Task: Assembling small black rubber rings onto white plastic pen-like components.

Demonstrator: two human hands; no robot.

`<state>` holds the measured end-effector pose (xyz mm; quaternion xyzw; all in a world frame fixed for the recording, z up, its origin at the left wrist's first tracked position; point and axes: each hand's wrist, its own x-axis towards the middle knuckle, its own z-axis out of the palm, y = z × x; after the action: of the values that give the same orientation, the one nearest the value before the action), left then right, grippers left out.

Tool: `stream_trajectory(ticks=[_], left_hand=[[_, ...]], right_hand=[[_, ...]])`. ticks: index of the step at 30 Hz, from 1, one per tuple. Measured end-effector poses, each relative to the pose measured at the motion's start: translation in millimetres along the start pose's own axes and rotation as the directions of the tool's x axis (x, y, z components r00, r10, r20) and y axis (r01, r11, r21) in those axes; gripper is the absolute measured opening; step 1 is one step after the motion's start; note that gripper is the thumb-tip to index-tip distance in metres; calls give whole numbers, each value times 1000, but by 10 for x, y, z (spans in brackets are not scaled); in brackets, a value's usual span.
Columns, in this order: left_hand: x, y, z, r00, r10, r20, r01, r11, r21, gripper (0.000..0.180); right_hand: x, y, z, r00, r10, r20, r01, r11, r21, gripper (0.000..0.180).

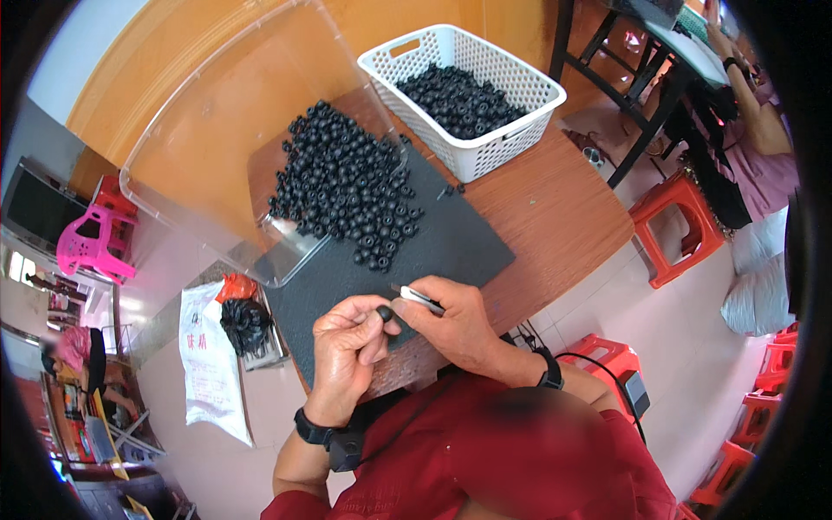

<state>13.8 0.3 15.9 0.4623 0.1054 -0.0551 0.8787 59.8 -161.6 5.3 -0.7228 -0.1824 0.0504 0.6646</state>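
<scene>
Between the thumb and fingers of my left hand (345,347) is a small round black piece (385,313), like the holed bead-like parts on the table. My right hand (458,325) grips a small cutter knife (422,300) with a white and black handle. Its short blade points up and left, just above the black piece; whether they touch I cannot tell. Both hands are over the near edge of a dark mat (459,238). Beyond them lies a heap of black holed balls (342,178), spilling from a clear plastic bin (156,186) tipped on its side.
A white perforated basket (511,147) with more black pieces stands at the back of the wooden table (572,217). Red stools (680,225) are to the right, where another person (767,147) sits. A white sack (208,364) and black bag (245,327) lie left of the table.
</scene>
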Motion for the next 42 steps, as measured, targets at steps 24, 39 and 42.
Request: stream_trajectory(ticks=[24, 39, 42], left_hand=[[1808, 953, 1074, 963, 213, 165, -266, 648, 714, 38], [639, 231, -370, 861, 447, 241, -354, 187, 916, 28], [674, 187, -405, 794, 479, 375, -407, -40, 913, 28]], right_hand=[[-100, 20, -562, 980, 16, -199, 2, 996, 87, 15], [-82, 42, -292, 993, -43, -111, 43, 999, -5, 15], [-84, 45, -281, 993, -39, -109, 38, 999, -9, 15]])
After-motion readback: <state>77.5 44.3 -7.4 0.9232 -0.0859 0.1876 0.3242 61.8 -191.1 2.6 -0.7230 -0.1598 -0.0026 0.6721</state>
